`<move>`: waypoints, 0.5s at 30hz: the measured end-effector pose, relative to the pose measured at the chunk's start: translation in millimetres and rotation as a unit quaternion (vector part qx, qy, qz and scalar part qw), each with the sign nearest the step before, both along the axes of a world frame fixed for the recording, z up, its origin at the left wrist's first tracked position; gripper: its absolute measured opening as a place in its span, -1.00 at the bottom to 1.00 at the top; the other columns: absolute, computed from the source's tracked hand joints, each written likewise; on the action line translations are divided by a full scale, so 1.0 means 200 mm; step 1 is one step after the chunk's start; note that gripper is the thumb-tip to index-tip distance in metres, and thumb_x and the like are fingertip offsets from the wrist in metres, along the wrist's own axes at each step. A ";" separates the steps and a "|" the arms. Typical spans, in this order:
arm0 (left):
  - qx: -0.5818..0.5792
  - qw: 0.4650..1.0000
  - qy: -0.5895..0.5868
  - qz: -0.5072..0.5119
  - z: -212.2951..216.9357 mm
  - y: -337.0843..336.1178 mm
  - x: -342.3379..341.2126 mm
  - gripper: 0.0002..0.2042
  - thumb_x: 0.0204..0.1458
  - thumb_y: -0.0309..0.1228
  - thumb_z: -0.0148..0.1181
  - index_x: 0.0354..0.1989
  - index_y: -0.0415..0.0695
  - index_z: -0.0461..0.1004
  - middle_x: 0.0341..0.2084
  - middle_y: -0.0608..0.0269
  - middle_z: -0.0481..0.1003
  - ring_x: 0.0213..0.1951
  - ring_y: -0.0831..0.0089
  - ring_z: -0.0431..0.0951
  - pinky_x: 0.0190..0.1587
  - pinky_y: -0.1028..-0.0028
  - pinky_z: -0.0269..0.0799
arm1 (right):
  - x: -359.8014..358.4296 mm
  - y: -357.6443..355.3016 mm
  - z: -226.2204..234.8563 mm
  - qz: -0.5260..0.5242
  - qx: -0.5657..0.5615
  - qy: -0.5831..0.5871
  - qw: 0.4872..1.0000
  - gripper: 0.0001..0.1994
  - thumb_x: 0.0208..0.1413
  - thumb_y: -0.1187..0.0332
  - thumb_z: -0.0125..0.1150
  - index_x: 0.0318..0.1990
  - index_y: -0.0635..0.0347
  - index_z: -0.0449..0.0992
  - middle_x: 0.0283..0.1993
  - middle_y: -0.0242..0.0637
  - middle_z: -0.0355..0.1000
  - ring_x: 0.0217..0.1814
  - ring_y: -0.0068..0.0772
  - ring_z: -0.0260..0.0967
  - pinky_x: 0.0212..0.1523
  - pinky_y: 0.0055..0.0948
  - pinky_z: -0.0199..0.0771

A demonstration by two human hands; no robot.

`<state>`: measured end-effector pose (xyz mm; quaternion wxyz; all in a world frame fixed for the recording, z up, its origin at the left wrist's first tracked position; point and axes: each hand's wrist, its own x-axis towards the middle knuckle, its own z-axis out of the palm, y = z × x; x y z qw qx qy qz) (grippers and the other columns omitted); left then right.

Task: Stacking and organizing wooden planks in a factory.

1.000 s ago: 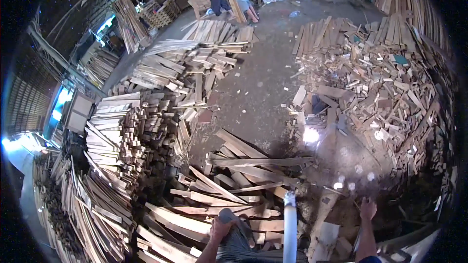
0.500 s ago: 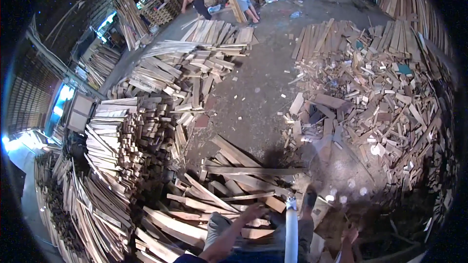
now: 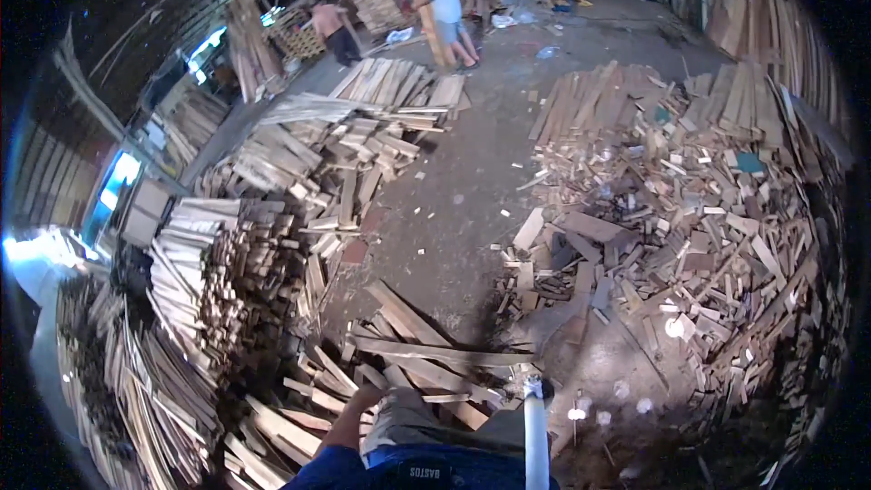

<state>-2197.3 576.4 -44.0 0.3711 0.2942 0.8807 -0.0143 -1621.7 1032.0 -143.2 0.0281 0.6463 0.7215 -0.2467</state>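
My left hand [image 3: 366, 396] is beside my left knee [image 3: 399, 402], above a loose heap of planks [image 3: 304, 422]. Its fingers are too small and dark to show whether they are open or closed, or whether they touch wood. Past the knee lies a long board [image 3: 445, 350] across several other planks. An upright white tube [image 3: 536, 440] stands at my lap's right side, its upper end near that board's right end. My right hand is out of the picture.
Stacked wood strips [image 3: 186, 240] rise at the left. Offcuts [image 3: 689, 227] cover the floor at the right. More boards [image 3: 386, 82] lie farther off. One person [image 3: 442, 0] stands at the back with a board; another [image 3: 334, 29] bends nearby.
My view has tilted up. My left hand has drawn back from over the planks to beside my knee. My right hand has left the picture. The person at the back left has shifted left.
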 end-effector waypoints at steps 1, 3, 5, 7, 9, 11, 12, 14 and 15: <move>-0.051 0.982 0.028 0.177 -0.01 -0.09 0.06 -0.31 0.08 0.33 -0.03 -0.04 -0.07 0.61 -0.21 -0.09 0.60 -0.12 0.11 0.60 -0.02 0.13 0.43 | 0.00 0.03 0.01 -0.002 -0.013 0.007 1.000 -0.59 0.20 0.02 0.07 -0.18 0.23 0.56 -0.22 -0.11 0.54 -0.21 -0.06 0.49 -0.20 -0.15 0.48; -0.049 0.972 -0.088 0.211 0.00 -0.27 0.20 -0.36 0.09 0.27 -0.01 0.00 -0.05 0.58 -0.16 -0.07 0.58 -0.08 0.11 0.58 0.00 0.14 0.43 | -0.01 0.08 0.02 -0.009 -0.037 0.014 0.999 -0.59 0.20 0.02 0.07 -0.18 0.24 0.56 -0.22 -0.13 0.55 -0.22 -0.09 0.49 -0.20 -0.17 0.48; -0.028 0.964 -0.142 0.223 -0.04 -0.32 0.31 -0.40 0.10 0.21 0.02 0.04 -0.03 0.56 -0.11 -0.04 0.56 -0.05 0.11 0.57 0.02 0.14 0.43 | -0.02 0.12 0.04 -0.014 -0.059 0.029 0.998 -0.60 0.20 0.03 0.08 -0.18 0.24 0.56 -0.22 -0.15 0.55 -0.23 -0.12 0.49 -0.21 -0.19 0.48; 0.007 0.962 -0.177 0.206 -0.08 -0.30 0.41 -0.44 0.10 0.15 0.04 0.08 -0.01 0.53 -0.05 -0.01 0.54 -0.01 0.10 0.55 0.04 0.15 0.43 | -0.05 0.17 0.06 -0.015 -0.088 0.039 0.995 -0.60 0.20 0.04 0.08 -0.17 0.25 0.56 -0.22 -0.17 0.55 -0.24 -0.14 0.49 -0.22 -0.21 0.48; 0.075 0.965 -0.201 0.148 -0.14 -0.25 0.45 -0.47 0.11 0.09 0.07 0.12 0.00 0.50 0.00 0.01 0.52 0.02 0.10 0.53 0.07 0.16 0.43 | -0.08 0.25 0.10 -0.025 -0.124 0.063 0.990 -0.60 0.20 0.05 0.08 -0.17 0.25 0.57 -0.23 -0.19 0.55 -0.25 -0.17 0.49 -0.23 -0.24 0.48; 0.190 0.963 -0.193 0.015 -0.19 -0.15 0.47 -0.50 0.12 0.03 0.09 0.16 0.02 0.47 0.05 0.04 0.50 0.06 0.10 0.51 0.09 0.17 0.44 | -0.11 0.36 0.13 -0.047 -0.172 0.099 0.979 -0.61 0.20 0.06 0.09 -0.16 0.25 0.57 -0.23 -0.21 0.55 -0.25 -0.19 0.49 -0.23 -0.26 0.49; 0.235 0.955 -0.180 -0.026 -0.21 -0.10 0.47 -0.51 0.13 0.00 0.10 0.18 0.03 0.46 0.08 0.05 0.49 0.08 0.10 0.50 0.10 0.17 0.44 | -0.13 0.42 0.14 -0.063 -0.197 0.127 0.970 -0.61 0.20 0.06 0.09 -0.16 0.26 0.57 -0.23 -0.22 0.55 -0.26 -0.21 0.49 -0.24 -0.27 0.49; 0.224 0.955 -0.191 0.039 -0.24 0.03 0.47 -0.54 0.09 -0.10 0.18 0.15 0.02 0.47 0.06 0.09 0.50 0.07 0.15 0.51 0.10 0.16 0.45 | -0.16 0.55 0.20 -0.100 -0.248 0.186 0.945 -0.61 0.20 0.07 0.09 -0.16 0.26 0.57 -0.23 -0.24 0.55 -0.26 -0.23 0.49 -0.25 -0.29 0.49; 0.176 0.947 -0.221 0.152 -0.24 0.10 0.46 -0.57 0.04 -0.16 0.23 0.10 0.00 0.50 0.02 0.12 0.51 0.04 0.20 0.52 0.08 0.14 0.46 | -0.19 0.62 0.25 -0.120 -0.272 0.226 0.928 -0.62 0.20 0.07 0.10 -0.16 0.26 0.57 -0.23 -0.25 0.55 -0.27 -0.25 0.49 -0.25 -0.30 0.49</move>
